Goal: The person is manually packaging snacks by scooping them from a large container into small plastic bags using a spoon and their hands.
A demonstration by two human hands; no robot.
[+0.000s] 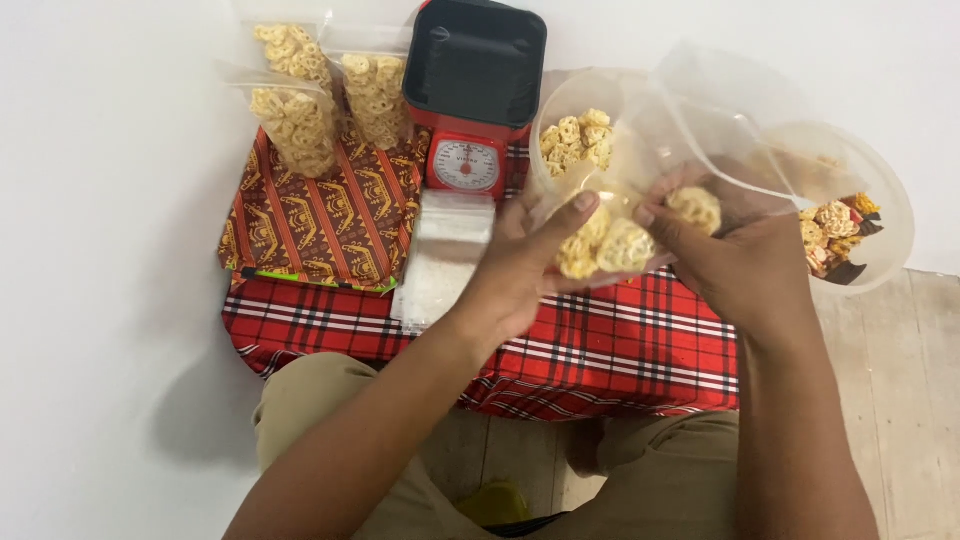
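My left hand (520, 265) grips the bottom of a clear plastic bag (690, 130) that holds a few yellow ring-shaped crackers (605, 245). My right hand (740, 260) is inside the bag's open mouth, its fingers closed on one cracker (697, 208). The bag hangs above a red plaid cloth (600, 350) on a low table. Just behind it stands a clear tub (560, 100) with more crackers (578, 138).
A red kitchen scale (470, 100) with a black tray stands at the back centre. Three filled cracker bags (300, 115) lean at the back left on a patterned cloth (320, 220). A stack of empty bags (440, 255) lies before the scale. A second tub (860, 200) sits right.
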